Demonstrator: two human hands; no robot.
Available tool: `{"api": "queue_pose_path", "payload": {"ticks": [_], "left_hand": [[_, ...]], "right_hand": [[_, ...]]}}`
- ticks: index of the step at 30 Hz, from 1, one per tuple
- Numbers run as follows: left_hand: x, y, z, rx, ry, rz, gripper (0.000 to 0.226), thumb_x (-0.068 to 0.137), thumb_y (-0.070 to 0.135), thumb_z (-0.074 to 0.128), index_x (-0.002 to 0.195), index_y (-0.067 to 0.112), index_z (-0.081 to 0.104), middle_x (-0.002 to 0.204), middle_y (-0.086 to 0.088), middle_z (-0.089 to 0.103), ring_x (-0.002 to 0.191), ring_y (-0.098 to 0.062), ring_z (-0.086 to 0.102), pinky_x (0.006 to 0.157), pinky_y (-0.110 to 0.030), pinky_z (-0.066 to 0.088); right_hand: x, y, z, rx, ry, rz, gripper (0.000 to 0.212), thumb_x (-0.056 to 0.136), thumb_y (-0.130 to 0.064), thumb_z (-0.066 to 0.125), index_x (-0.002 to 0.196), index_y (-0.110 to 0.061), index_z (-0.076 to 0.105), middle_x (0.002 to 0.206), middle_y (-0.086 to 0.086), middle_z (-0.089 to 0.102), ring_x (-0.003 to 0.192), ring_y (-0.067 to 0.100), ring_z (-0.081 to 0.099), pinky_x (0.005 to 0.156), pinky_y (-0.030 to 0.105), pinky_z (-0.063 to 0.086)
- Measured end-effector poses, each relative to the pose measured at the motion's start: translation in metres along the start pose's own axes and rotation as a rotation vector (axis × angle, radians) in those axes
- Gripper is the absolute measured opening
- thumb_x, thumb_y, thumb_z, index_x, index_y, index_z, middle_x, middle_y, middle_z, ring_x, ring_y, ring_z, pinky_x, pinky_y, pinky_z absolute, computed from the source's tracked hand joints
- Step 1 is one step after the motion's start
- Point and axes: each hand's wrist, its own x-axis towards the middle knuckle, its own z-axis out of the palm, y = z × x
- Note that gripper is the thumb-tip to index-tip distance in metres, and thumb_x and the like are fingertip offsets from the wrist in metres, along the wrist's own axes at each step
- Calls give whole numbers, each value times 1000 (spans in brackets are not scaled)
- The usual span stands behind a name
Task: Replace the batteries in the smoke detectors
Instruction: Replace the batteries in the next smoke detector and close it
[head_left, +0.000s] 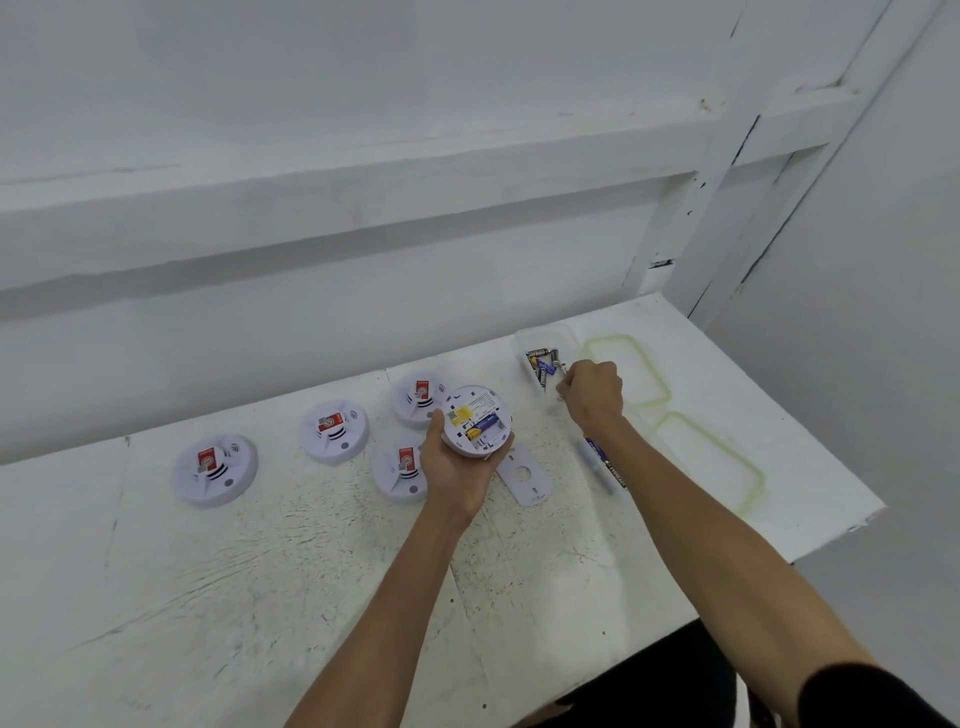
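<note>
My left hand (457, 465) holds a white smoke detector (475, 420) above the table, back side up, its battery bay uncovered with a blue and yellow battery inside. My right hand (595, 392) is curled at the edge of a clear plastic container (540, 343) that holds several batteries (540, 364); its fingers pinch something small, which I cannot identify. The detector's flat white back cover (524, 475) lies on the table beside my left hand. Under my right forearm another clear container holds blue batteries (605, 462).
Several more white smoke detectors with red stickers lie face up: at the left (214, 470), at the middle (334, 431), one (418, 397) behind and one (397, 473) beside my left hand. Two clear lids with greenish rims (631, 371) (711, 462) lie at the right, near the table's right edge (831, 535).
</note>
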Motion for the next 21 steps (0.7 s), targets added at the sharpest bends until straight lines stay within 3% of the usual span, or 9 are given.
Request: {"api": "queue_pose_path", "payload": {"ticks": [3,8,14,17,21], "left_hand": [[-2,-1,2,-4,-8,3,59,102,48,46,147,9,49,144,-24,57,137,-46,48,114,-64,35],[-5,-3,1,-9,-18,12,60,103,48,44,148,8,48,144,-24,57,136,-46,49,112,-64,37],[-10,-14,8,-2,-22,-30,61,104,48,41,148,7,47,145,-24,55,138,-47,46,115,-62,35],[-12,-23,12,12,-26,-52,59,106,47,39,148,7,48,146,-23,54,138,-47,46,116,-62,33],[-11,-31,15,23,-32,-77,62,105,49,40,150,7,46,147,-24,54,139,-47,45,116,-62,33]], "right_hand": [[0,2,1,23,27,6,19,95,-24,61,92,-7,68,91,15,69,97,34,59,81,38,45],[-3,4,-16,350,125,2,14,91,-13,60,81,-7,68,78,8,71,71,20,63,64,28,47],[-12,22,-45,531,172,-33,10,85,-20,68,83,-12,73,78,-1,73,80,15,68,81,25,51],[-20,38,-55,477,109,-49,6,80,-14,69,77,-13,73,73,-2,73,81,16,68,80,27,53],[-36,55,-66,189,-153,-122,14,74,0,66,67,-11,72,70,2,73,62,12,66,55,19,49]]}}
